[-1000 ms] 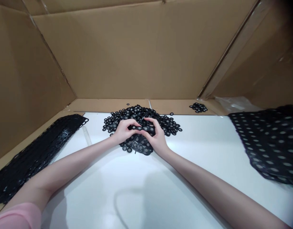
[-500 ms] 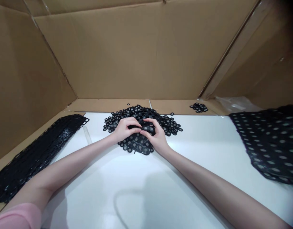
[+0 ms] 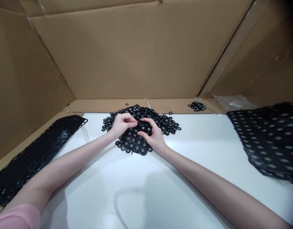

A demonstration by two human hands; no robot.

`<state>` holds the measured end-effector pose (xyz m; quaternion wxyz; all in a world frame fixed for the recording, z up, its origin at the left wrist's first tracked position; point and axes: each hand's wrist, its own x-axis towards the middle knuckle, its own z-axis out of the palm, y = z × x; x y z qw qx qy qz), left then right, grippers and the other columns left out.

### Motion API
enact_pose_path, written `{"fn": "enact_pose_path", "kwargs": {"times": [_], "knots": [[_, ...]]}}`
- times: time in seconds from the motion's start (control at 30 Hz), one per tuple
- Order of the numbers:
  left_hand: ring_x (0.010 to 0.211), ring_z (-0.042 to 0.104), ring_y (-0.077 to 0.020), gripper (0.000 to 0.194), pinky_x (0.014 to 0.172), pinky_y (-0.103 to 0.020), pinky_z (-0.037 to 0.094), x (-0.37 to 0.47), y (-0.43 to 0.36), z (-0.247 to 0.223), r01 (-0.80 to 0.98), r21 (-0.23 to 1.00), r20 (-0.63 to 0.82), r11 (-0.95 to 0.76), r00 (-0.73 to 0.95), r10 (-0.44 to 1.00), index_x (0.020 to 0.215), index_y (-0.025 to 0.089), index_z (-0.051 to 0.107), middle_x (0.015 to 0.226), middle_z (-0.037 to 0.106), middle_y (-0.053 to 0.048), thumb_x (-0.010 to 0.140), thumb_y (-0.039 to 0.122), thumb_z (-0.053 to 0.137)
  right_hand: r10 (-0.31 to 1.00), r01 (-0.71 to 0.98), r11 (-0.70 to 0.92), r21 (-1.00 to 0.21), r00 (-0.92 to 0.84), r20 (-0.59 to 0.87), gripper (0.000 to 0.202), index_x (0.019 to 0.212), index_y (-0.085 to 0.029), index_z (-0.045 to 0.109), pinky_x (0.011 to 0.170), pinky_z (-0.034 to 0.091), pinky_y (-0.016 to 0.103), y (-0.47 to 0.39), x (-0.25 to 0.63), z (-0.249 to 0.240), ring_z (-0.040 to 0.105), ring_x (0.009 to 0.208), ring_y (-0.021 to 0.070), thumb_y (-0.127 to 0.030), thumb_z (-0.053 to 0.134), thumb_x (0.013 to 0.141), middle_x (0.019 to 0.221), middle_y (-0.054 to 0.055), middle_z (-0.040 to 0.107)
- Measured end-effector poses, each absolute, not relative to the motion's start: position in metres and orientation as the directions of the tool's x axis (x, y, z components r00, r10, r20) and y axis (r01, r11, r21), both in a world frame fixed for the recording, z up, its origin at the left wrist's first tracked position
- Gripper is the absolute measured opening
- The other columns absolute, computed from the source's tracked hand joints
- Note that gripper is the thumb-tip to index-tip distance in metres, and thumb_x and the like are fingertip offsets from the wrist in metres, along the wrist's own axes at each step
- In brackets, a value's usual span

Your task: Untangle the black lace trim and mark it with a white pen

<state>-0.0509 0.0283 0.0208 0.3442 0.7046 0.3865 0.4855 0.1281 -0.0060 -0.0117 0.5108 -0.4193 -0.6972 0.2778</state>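
My left hand (image 3: 122, 124) is over the left part of a pile of small black rings (image 3: 169, 124). Its thumb and forefinger are pinched together on the edge of a black sheet with pale round spots (image 3: 134, 140). My right hand (image 3: 154, 135) is at the right of this sheet, its thumb and forefinger apart with a gap between them. The sheet lies on the near side of the pile, with loose rings along its lower left edge. Fingers hide part of the sheet's upper edge.
Long black ring strips (image 3: 39, 156) lie at the left beside a clear strip (image 3: 85, 135). A spotted black sheet (image 3: 270, 140) covers the right side. A small ring cluster (image 3: 196, 106) and clear plastic (image 3: 234, 102) lie at the back. Cardboard walls (image 3: 137, 51) enclose the white table (image 3: 127, 181).
The fingertips of my hands have moved apart. My left hand has shifted slightly left and up, while my right thumb and forefinger have opened wider, showing more of the spotted sheet.
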Motion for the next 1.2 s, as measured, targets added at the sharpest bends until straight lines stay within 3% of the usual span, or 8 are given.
{"fn": "enact_pose_path", "kwargs": {"times": [0.13, 0.3, 0.47, 0.57, 0.63, 0.8, 0.97, 1.2], "knots": [[0.059, 0.056, -0.0115, 0.015, 0.060, -0.025, 0.044, -0.051, 0.038, 0.026, 0.026, 0.941, 0.333, -0.337, 0.089, 0.939, 0.066, 0.014, 0.071, 0.064, 0.067, -0.001, 0.059, 0.025, 0.080, 0.866, 0.289, 0.498, -0.818, -0.122, 0.484, 0.042, 0.116, -0.026, 0.055, 0.097, 0.047, 0.044, -0.005, 0.128, -0.014, 0.058, 0.113, 0.0285, -0.032, 0.069, 0.077, 0.120, 0.004, 0.064], [0.071, 0.062, -0.0140, 0.021, 0.070, -0.026, 0.049, -0.068, 0.056, 0.041, 0.030, 0.866, 0.498, -0.499, -0.122, 0.858, 0.077, 0.015, 0.074, 0.077, 0.071, -0.004, 0.067, 0.033, 0.076, 0.874, 0.308, 0.484, -0.819, -0.138, 0.465, 0.046, 0.120, -0.024, 0.054, 0.097, 0.047, 0.044, -0.008, 0.129, -0.014, 0.057, 0.115, 0.0282, -0.029, 0.068, 0.077, 0.124, 0.006, 0.061], [0.095, 0.062, -0.0220, 0.021, 0.090, -0.040, 0.047, -0.081, 0.063, 0.036, 0.511, 0.650, 0.596, -0.563, 0.118, 0.795, 0.096, 0.019, 0.075, 0.101, 0.071, -0.009, 0.084, 0.029, 0.061, 0.861, 0.289, 0.509, -0.811, -0.190, 0.472, 0.050, 0.127, -0.023, 0.048, 0.103, 0.043, 0.045, -0.010, 0.130, -0.011, 0.055, 0.119, 0.0276, -0.024, 0.062, 0.080, 0.128, 0.007, 0.059], [0.124, 0.046, -0.0299, 0.027, 0.103, -0.054, 0.034, -0.078, 0.057, 0.028, 0.734, 0.398, 0.631, -0.551, 0.217, 0.745, 0.110, 0.024, 0.071, 0.137, 0.054, -0.009, 0.089, 0.025, 0.054, 0.856, 0.274, 0.516, -0.812, -0.189, 0.480, 0.052, 0.130, -0.024, 0.046, 0.105, 0.041, 0.046, -0.008, 0.130, -0.012, 0.053, 0.122, 0.0279, -0.024, 0.062, 0.079, 0.131, 0.007, 0.057], [0.130, 0.040, -0.0303, 0.030, 0.105, -0.056, 0.031, -0.073, 0.048, 0.027, 0.748, 0.290, 0.692, -0.597, 0.267, 0.671, 0.118, 0.026, 0.066, 0.146, 0.044, -0.009, 0.093, 0.024, 0.048, 0.858, 0.261, 0.513, -0.818, -0.166, 0.485, 0.056, 0.131, -0.023, 0.045, 0.107, 0.041, 0.046, -0.005, 0.130, -0.014, 0.051, 0.125, 0.0278, -0.025, 0.063, 0.079, 0.134, 0.007, 0.055], [0.106, 0.057, -0.0220, 0.028, 0.093, -0.039, 0.045, -0.053, 0.023, 0.027, 0.413, 0.101, 0.715, -0.905, 0.602, 0.355, 0.118, 0.022, 0.064, 0.116, 0.065, -0.011, 0.094, 0.022, 0.049, 0.838, 0.196, 0.545, -0.815, -0.103, 0.536, 0.063, 0.134, -0.021, 0.042, 0.111, 0.036, 0.046, 0.000, 0.131, -0.019, 0.045, 0.131, 0.0271, -0.032, 0.066, 0.078, 0.141, 0.010, 0.049], [0.099, 0.059, -0.0224, 0.031, 0.088, -0.037, 0.048, -0.043, 0.018, 0.012, 0.367, 0.190, 0.642, -0.910, 0.655, 0.398, 0.117, 0.015, 0.063, 0.107, 0.066, -0.013, 0.092, 0.031, 0.056, 0.836, 0.255, 0.548, -0.797, -0.192, 0.513, 0.073, 0.145, -0.022, 0.031, 0.089, 0.054, 0.044, -0.004, 0.131, -0.017, 0.061, 0.108, 0.0287, -0.029, 0.062, 0.079, 0.145, 0.011, 0.045], [0.086, 0.058, -0.0190, 0.024, 0.079, -0.032, 0.047, -0.041, 0.014, 0.005, 0.398, 0.352, 0.608, -0.847, 0.590, 0.531, 0.101, 0.015, 0.066, 0.091, 0.067, -0.007, 0.090, 0.035, 0.058, 0.803, 0.320, 0.594, -0.738, -0.281, 0.525, 0.078, 0.151, -0.022, 0.022, 0.083, 0.056, 0.042, -0.009, 0.130, -0.016, 0.065, 0.098, 0.0273, -0.025, 0.056, 0.081, 0.131, 0.011, 0.058]]}}
